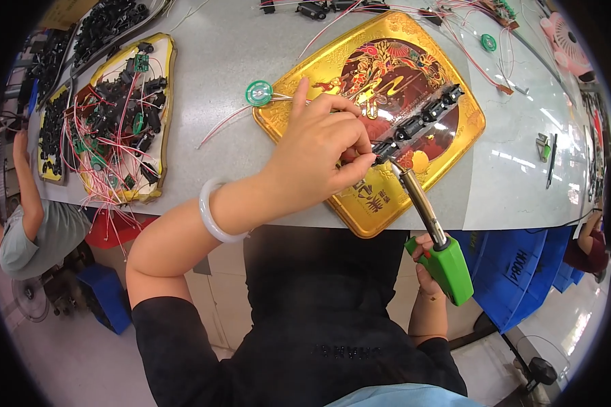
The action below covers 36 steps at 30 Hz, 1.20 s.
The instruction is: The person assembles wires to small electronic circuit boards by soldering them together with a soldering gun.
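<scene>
My left hand [322, 146] reaches over a gold, patterned tin lid [465, 112], its thumb and fingers pinched on thin wire at the end of a row of small black plastic parts [421, 122]. The fingers largely hide that wire. A round green disc [258, 93] with red and white leads lies beside the raised index finger. My right hand [424, 268] is closed round the green handle of a soldering iron [448, 271], below the table edge. The iron's metal shaft slants up, its tip close to the black part at my left fingertips.
To the left, a yellow-edged tray [170, 88] holds tangled wires and black parts; more trays stand behind it. On the right lie a black thin tool [552, 159] and a pink fan [567, 44]. Blue bins [523, 271] sit below. Another person's arm [27, 183] shows far left.
</scene>
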Each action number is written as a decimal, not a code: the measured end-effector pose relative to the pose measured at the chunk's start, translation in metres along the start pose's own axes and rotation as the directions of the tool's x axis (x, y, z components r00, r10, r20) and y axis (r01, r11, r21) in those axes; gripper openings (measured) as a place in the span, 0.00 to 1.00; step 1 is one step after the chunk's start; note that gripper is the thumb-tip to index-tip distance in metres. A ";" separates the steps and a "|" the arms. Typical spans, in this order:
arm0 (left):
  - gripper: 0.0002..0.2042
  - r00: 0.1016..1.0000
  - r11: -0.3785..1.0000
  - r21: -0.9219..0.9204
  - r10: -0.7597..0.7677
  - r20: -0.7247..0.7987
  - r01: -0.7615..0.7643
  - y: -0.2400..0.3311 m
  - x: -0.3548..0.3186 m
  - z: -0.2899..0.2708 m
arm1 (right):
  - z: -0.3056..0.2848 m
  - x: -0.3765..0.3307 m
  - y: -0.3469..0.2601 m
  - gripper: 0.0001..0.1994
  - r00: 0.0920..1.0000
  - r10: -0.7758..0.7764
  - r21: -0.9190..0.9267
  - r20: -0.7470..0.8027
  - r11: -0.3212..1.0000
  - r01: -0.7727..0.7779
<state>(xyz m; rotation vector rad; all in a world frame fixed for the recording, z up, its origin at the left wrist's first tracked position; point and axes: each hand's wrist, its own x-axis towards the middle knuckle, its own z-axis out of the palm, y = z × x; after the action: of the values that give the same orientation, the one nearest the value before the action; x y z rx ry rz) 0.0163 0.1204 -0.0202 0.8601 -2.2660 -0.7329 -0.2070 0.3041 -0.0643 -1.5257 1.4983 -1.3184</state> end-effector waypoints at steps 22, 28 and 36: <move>0.05 1.000 0.999 0.034 -0.003 0.007 0.002 -0.002 -0.002 -0.002 | 0.004 -0.005 0.013 0.06 1.000 -0.006 0.063 -0.017 0.998 0.007; 0.06 1.000 0.999 0.041 -0.005 0.013 0.004 -0.003 -0.003 -0.001 | 0.004 -0.004 0.013 0.02 1.000 0.002 -0.004 -0.013 1.000 -0.002; 0.05 1.000 0.999 0.038 0.002 -0.003 -0.002 -0.004 -0.003 0.000 | 0.001 -0.021 0.027 0.07 0.991 0.128 -0.010 -0.029 0.992 -0.128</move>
<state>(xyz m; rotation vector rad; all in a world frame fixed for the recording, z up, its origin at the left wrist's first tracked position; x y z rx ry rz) 0.0199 0.1204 -0.0236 0.8762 -2.2843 -0.6893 -0.2119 0.3197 -0.0939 -1.3989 1.5964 -1.2635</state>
